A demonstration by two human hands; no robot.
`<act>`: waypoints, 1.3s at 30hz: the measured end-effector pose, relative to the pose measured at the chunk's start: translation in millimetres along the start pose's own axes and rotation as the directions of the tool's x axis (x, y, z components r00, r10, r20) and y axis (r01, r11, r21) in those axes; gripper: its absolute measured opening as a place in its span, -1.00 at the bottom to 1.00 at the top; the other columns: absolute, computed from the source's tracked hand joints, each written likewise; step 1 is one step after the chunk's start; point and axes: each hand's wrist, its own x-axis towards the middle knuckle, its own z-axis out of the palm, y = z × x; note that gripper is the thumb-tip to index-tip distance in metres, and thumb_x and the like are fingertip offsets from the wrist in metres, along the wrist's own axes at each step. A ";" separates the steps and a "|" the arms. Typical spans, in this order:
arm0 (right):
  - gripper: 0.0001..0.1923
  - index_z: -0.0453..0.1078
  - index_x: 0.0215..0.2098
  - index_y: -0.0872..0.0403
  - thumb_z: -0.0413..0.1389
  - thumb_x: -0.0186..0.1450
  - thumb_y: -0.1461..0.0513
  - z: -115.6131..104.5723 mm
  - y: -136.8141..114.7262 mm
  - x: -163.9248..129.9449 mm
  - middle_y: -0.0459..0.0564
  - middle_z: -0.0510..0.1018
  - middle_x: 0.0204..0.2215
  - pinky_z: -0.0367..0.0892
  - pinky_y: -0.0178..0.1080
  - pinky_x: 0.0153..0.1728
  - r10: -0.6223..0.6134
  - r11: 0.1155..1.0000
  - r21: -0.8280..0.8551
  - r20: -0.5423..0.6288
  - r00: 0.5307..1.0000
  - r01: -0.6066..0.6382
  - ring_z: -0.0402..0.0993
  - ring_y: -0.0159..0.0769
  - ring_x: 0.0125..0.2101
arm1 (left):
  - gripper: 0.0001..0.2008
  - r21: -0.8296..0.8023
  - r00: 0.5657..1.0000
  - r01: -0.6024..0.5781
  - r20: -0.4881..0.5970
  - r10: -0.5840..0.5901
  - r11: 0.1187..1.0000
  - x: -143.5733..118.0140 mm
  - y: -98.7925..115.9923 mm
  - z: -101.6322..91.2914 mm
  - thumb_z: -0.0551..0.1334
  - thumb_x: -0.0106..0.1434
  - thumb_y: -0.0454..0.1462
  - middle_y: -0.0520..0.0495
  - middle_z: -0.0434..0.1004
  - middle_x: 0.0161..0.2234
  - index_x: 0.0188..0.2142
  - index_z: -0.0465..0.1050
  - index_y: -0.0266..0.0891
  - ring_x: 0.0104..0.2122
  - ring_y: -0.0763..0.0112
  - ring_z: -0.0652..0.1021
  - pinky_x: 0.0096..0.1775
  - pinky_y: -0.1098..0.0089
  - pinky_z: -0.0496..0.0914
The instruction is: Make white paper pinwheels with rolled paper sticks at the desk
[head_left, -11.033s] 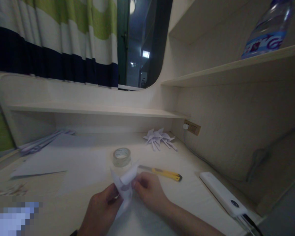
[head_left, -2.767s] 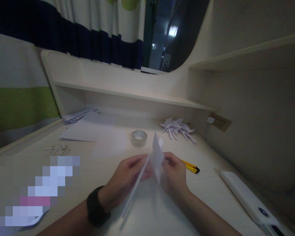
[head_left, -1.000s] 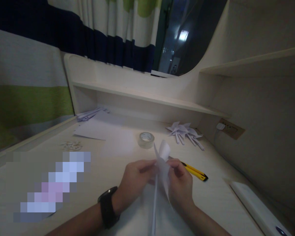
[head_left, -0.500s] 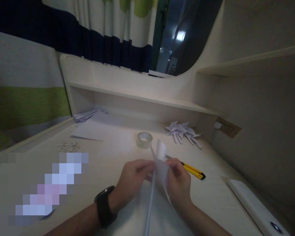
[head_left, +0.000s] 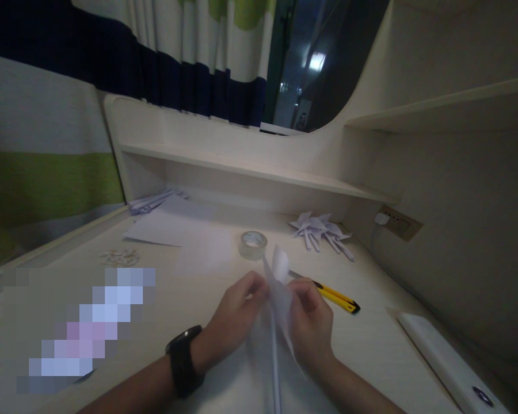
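Note:
A white paper pinwheel (head_left: pixel 280 290) with curled blades stands between my hands at the middle of the desk. My left hand (head_left: pixel 242 310), with a black watch on its wrist, is closed at the pinwheel's left side, thumb and fingers together near its centre. On the other side, my right hand (head_left: pixel 313 322) pinches the paper with bent fingers. A thin white paper stick (head_left: pixel 276 368) runs down from the pinwheel toward me. The spot where stick and blades meet is hidden by fingers and paper.
Beyond my hands sits a clear tape roll (head_left: pixel 252 246). A yellow utility knife (head_left: pixel 339 299) lies by my right hand. Several paper pinwheels (head_left: pixel 319 230) rest at the back right. Paper sheets (head_left: pixel 164 224), small pale pieces (head_left: pixel 121 257) and a blurred-out object (head_left: pixel 86 330) are leftward.
The lower end of the paper stick has swung to the right. My left hand has shifted slightly up, and the pinwheel has turned a little between my hands.

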 end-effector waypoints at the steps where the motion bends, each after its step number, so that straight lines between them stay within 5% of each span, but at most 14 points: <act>1: -0.88 0.34 -0.48 0.06 0.12 0.23 0.27 0.2 0.0 -0.1 -0.10 0.39 -0.47 0.26 -0.29 -0.35 0.000 1.000 0.002 0.003 1.000 0.000 0.33 -0.33 -0.41 | -0.72 0.007 1.000 0.006 0.006 -0.006 1.000 -0.7 -0.9 0.4 0.08 0.34 -0.11 0.07 0.30 -0.49 -0.42 0.29 -0.24 -0.50 0.48 0.31 -0.43 0.47 0.21; 20: -0.91 0.34 -0.46 0.06 0.09 0.23 0.29 0.4 0.6 -7.1 -0.10 0.40 -0.47 0.26 -0.30 -0.37 0.020 1.000 -0.024 0.072 0.997 -0.018 0.34 -0.33 -0.41 | -0.72 0.344 0.997 -0.069 0.006 0.072 0.937 -5.9 4.5 1.5 -0.06 0.41 -0.18 0.05 0.30 -0.47 -0.41 0.21 -0.21 -0.45 0.40 0.35 -0.41 0.39 0.19; 28: -0.87 0.33 -0.51 0.07 0.11 0.21 0.25 2.6 -4.6 -6.3 -0.10 0.39 -0.52 0.26 -0.31 -0.42 0.062 0.998 -0.005 0.074 0.995 -0.062 0.33 -0.34 -0.46 | -0.74 0.432 0.985 -0.171 0.104 0.139 0.885 -9.4 5.0 -1.3 -0.10 0.43 -0.20 0.02 0.35 -0.39 -0.35 0.23 -0.20 -0.41 0.38 0.38 -0.35 0.36 0.23; 39: -0.92 0.35 -0.53 0.07 0.13 0.09 0.24 1.7 -4.1 -6.9 -0.15 0.38 -0.63 0.26 -0.33 -0.50 0.207 0.972 0.088 0.122 0.971 -0.219 0.29 -0.35 -0.56 | -0.78 0.732 0.900 -0.416 0.245 0.361 0.540 -8.8 -7.9 -4.3 -0.09 0.41 -0.33 0.01 0.27 -0.42 -0.39 0.17 -0.21 -0.42 0.35 0.31 -0.36 0.34 0.23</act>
